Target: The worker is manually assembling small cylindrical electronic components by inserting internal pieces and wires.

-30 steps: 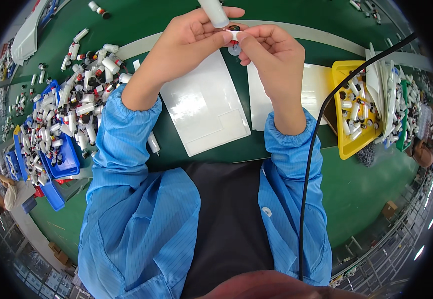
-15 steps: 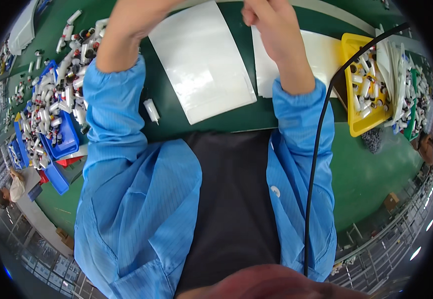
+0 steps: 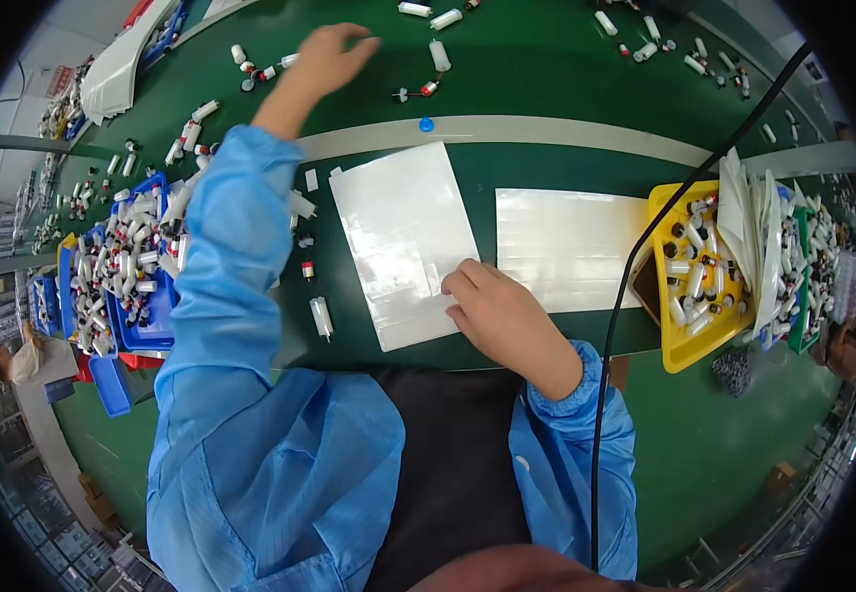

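My left hand point(image 3: 327, 61) reaches over the green belt beyond the grey rail, its fingers apart and nothing visible in them. Close to it lie small white cylinders with red and dark ends, among them one white cylinder point(image 3: 439, 55) to its right. My right hand point(image 3: 499, 314) rests at the right edge of a glossy white sheet point(image 3: 393, 232), fingers curled together. Whatever its fingertips may hold is hidden. Left of the sheet, a white cylinder with a narrow tip point(image 3: 321, 317) lies on the green table, a small red-and-white piece point(image 3: 308, 269) beyond it.
At left, a blue tray point(image 3: 157, 321) is heaped with white cylinders. A second white sheet point(image 3: 566, 247) lies right of the first, beside a yellow tray point(image 3: 679, 350) of cylinders. A black cable point(image 3: 635, 252) crosses the right side. A blue knob point(image 3: 426, 124) sits on the grey rail point(image 3: 536, 128).
The view has tilted toward the far side, showing the rail and belt. My right hand has come back to the first sheet's edge, while my left hand now reaches out over the belt.
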Available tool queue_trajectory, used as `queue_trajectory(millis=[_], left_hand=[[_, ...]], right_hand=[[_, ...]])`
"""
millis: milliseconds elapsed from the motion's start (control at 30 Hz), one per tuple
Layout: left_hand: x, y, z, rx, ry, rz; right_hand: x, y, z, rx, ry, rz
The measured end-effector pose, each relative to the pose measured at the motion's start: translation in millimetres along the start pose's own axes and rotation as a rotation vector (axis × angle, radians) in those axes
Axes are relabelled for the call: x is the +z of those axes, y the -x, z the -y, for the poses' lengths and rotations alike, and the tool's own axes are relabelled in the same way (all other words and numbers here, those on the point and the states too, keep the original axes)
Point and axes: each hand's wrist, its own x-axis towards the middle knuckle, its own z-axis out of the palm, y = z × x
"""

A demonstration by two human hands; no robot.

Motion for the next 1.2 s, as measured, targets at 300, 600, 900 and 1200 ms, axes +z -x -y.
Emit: queue_trajectory(millis=[300, 600, 900, 1200], left_hand=[[47.8, -13.0, -81.6, -0.161, 0.149, 0.264], [-16.6, 63.2, -112.9, -0.399, 1.766, 0.163], [-6.2, 106.7, -159.7, -0.464, 2.047, 0.293], [-8.7, 108.4, -140.7, -0.062, 1.409, 0.356]], right_hand=[[-5.9, 3.3, 10.6, 0.01, 0.07, -0.068], [-53.5, -53.1, -9.5, -0.16, -0.226, -0.646], [-5.1, -109.0, -25.1, -0.138, -0.252, -0.867], [-6.0, -105.5, -42.7, -0.181, -0.394, -1.069]])
